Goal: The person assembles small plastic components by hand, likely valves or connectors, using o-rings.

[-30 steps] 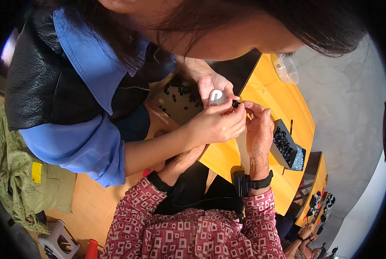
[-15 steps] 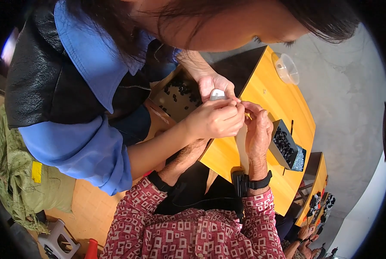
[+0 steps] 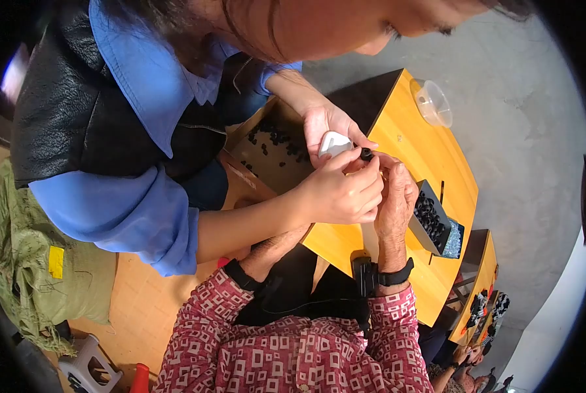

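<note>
My right hand point(image 3: 395, 200) is raised over the table edge, its fingers bent toward a co-worker's fingertips. A small black round part point(image 3: 366, 154) shows among these fingertips; whose fingers carry it is not clear. Passing beneath the co-worker's forearm, my left forearm point(image 3: 276, 252) leads to a left hand that is hidden. The co-worker's nearer hand point(image 3: 345, 193) pinches close to the black part. Their farther hand point(image 3: 329, 124), palm up, supports a white rounded case point(image 3: 335, 143). Both my wrists wear black bands, and a small black device point(image 3: 363, 275) sits by the right one.
On the wooden table point(image 3: 430, 154) stand a dark bin of black parts point(image 3: 429, 216), a small tray of shiny bluish pieces point(image 3: 453, 240) and a clear plastic tub point(image 3: 433, 103). A box point(image 3: 261, 157) holds loose black parts. Green sacks point(image 3: 76, 298) and a grey stool point(image 3: 91, 363) are left.
The co-worker's head and hands have shifted slightly, and the white case is more exposed. The black part has come into view between the fingertips. My right hand's fingers are more curled.
</note>
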Tool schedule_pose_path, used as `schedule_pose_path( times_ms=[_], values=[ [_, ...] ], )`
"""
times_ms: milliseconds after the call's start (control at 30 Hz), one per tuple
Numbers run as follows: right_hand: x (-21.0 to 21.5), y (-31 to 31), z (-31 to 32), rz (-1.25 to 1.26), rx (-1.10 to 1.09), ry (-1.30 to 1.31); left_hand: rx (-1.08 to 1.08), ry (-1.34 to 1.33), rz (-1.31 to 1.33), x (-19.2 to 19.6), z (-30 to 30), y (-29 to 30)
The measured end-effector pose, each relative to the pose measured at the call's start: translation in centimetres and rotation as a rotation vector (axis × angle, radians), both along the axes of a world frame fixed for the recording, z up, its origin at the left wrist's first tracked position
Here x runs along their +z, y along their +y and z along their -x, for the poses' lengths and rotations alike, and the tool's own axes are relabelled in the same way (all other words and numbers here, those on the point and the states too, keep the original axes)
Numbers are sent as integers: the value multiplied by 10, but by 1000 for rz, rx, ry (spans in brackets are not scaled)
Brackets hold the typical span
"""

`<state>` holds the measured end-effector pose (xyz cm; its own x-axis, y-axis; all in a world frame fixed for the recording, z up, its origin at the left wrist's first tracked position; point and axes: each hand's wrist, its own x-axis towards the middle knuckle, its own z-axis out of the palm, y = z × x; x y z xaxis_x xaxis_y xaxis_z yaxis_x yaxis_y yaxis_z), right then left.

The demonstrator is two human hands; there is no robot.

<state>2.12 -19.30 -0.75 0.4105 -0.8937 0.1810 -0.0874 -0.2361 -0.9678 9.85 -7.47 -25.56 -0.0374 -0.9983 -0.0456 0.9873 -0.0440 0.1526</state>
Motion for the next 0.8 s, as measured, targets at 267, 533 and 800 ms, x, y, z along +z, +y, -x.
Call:
schedule_pose_path(
  times_ms=[267,533,800],
  values=[
    [21,6,-4,-55,67,128,21,-70,-22,102,-23,-10],
    [31,9,25,-390,180,8,257,-849,-101,70,2,-22],
    [41,36,84,-196,-167,-89,352,-1626,-114,183,-38,24]
  ],
)
